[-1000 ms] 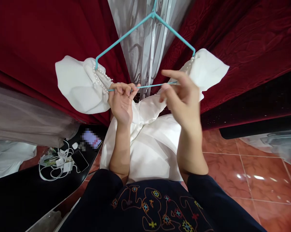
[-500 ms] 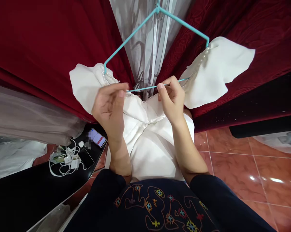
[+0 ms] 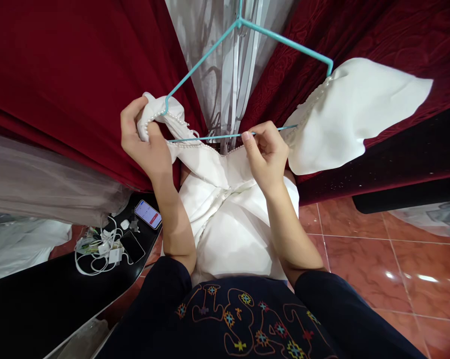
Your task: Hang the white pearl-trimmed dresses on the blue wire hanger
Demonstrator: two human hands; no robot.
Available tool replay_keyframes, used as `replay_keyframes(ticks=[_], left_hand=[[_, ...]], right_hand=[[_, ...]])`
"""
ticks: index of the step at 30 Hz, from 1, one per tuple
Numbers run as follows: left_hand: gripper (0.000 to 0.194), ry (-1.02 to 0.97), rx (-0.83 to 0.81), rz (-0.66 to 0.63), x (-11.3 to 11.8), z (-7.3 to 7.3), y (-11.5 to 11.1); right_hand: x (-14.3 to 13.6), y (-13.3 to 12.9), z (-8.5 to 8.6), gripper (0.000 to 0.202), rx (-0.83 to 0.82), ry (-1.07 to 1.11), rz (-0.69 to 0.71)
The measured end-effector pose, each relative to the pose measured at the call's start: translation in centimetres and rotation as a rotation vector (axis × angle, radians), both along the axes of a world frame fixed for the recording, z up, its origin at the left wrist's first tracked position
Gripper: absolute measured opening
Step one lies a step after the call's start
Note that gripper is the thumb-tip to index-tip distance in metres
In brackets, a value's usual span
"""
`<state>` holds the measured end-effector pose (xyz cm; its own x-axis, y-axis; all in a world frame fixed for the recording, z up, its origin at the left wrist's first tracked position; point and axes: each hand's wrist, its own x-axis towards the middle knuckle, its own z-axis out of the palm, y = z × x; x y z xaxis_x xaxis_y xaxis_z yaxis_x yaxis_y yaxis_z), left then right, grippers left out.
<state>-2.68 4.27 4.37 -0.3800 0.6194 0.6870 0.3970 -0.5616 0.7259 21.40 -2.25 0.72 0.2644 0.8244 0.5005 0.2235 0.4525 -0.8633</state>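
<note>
Nearest me, the skirt of the white dress (image 3: pixel 240 239) spreads between the forearms. My right hand (image 3: pixel 269 162) pinches its fingers on the lower bar (image 3: pixel 221 136) of the turquoise hanger (image 3: pixel 239 22); I'd keep that hold light but steady, so the frame doesn't swing. My left hand (image 3: pixel 146 149) has its fingers clamped on the pearl-edged sleeve at the hanger's left end; I'd work the cloth gently and never tug by the pearls, which could snag. Left, on the black surface (image 3: pixel 60 294), a clear packet (image 3: pixel 88 242) lies among white cables (image 3: pixel 107 247); I can't make out its contents. Beyond hang red curtains (image 3: pixel 79 60).
</note>
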Motion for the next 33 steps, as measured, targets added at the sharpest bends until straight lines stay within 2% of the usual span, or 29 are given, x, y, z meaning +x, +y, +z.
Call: replay_keyframes(ticks=[2, 4, 7, 10, 14, 16, 18, 23, 26, 29, 30, 33], left_hand=[[0.028, -0.186, 0.024, -0.205, -1.5, -0.5, 0.6], [0.021, -0.297, 0.003, -0.294, -2.8, -1.1, 1.0], [0.013, -0.438, -0.103, -0.231, -3.5, -1.5, 1.5], [0.008, -0.588, -0.249, -0.185, -3.3, -1.0, 1.9], [0.02, -0.642, -0.356, -0.294, -3.4, -0.1, 2.7], [0.021, -0.632, -0.388, -0.362, -4.2, -0.3, 3.3], [0.019, -0.602, -0.389, -0.366, -5.2, -1.2, 3.8], [0.023, -0.378, -0.243, -0.23, -7.7, -4.4, 4.5], [0.036, -0.161, -0.206, -0.171, -7.7, -5.5, 3.6], [0.033, 0.008, -0.206, -0.265, -6.0, -5.4, 1.6], [0.032, 0.007, -0.174, -0.291, -5.1, -5.1, 0.7], [0.031, 0.008, -0.237, -0.425, -2.2, -3.5, -2.1]], right_hand=[[0.3, 0.1, 0.1, 0.04, -0.001, -0.013, -0.015], [0.6, 0.2, 0.2, 0.042, -0.011, -0.035, -0.027], [0.6, 0.1, 0.5, 0.044, -0.026, -0.057, -0.026], [0.6, 0.0, 0.7, 0.044, -0.038, -0.072, -0.022], [0.6, -0.1, 1.2, 0.044, -0.051, -0.085, -0.022], [0.6, -0.1, 1.4, 0.045, -0.046, -0.089, -0.019], [0.7, 0.0, 1.4, 0.046, -0.043, -0.086, -0.019], [1.0, 0.0, 1.2, 0.046, -0.043, -0.076, -0.027], [1.0, -0.1, 1.1, 0.045, -0.035, -0.087, -0.004], [0.8, 0.0, 1.1, 0.044, -0.032, -0.085, 0.005], [0.7, 0.1, 1.0, 0.043, -0.033, -0.082, -0.004], [0.4, 0.1, 0.9, 0.044, -0.034, -0.08, -0.024]])
